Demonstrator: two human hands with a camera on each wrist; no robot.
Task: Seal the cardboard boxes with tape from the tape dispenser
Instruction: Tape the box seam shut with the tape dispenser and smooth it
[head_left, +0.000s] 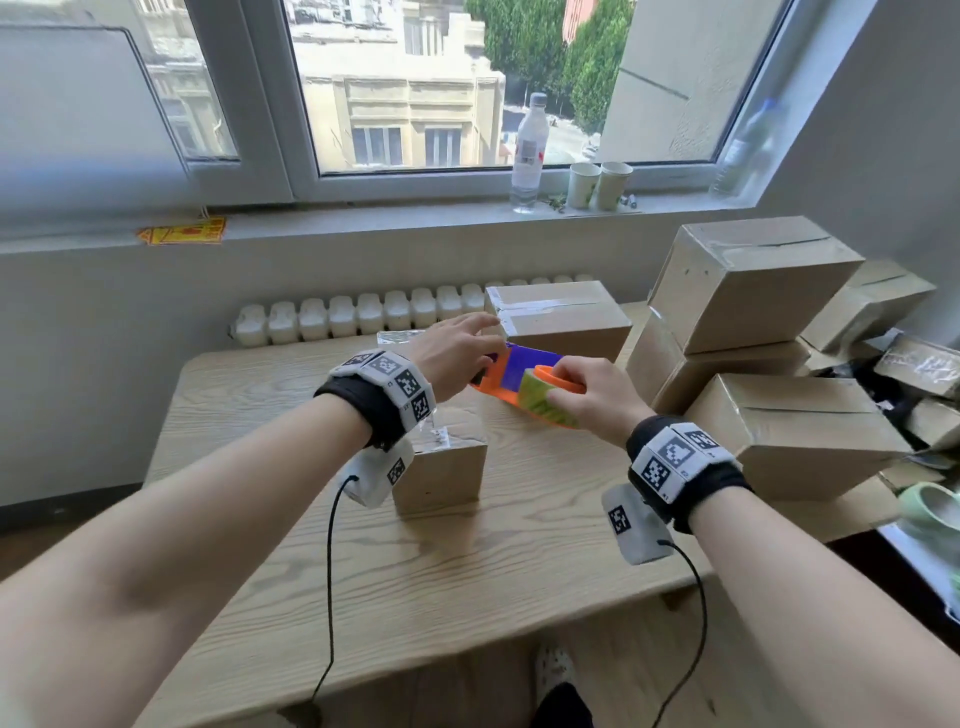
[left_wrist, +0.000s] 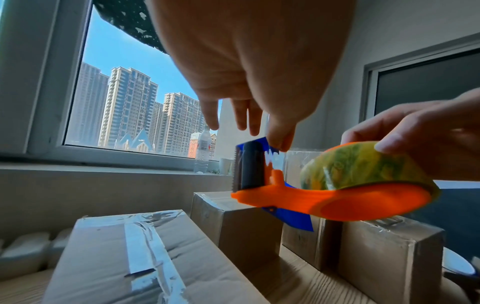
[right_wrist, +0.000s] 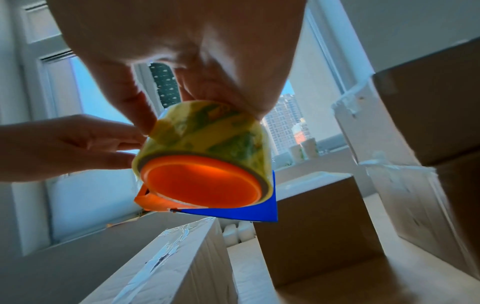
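R hand: your right hand (head_left: 597, 395) is gripping the tape dispenser (head_left: 524, 387) by its roll (right_wrist: 207, 135), fingers (left_wrist: 387, 144) curled over the tape, thumb on the near side.
L hand: your left hand (head_left: 457, 353) is reaching to the dispenser's front end; thumb & forefinger are pinching at the blue plate (left_wrist: 262, 142) by the toothed edge (left_wrist: 235, 170), other fingers (left_wrist: 210, 117) straight and spread.
Dispenser pos: it's being held in the air, clear of the bench (head_left: 363, 571), tilted, just above the near edge of the far box (head_left: 561, 317).
Small box: the small box (head_left: 441, 467) is sitting under your left wrist, taped on top, apart from the dispenser.
Stack: sealed boxes (head_left: 753, 291) are piling up at the bench's right edge, close beside your right hand.
Open room: bare bench is lying near you and to the left.
Sill: bottle (head_left: 530, 150) & two cups (head_left: 597, 184) are standing on the sill, well apart.
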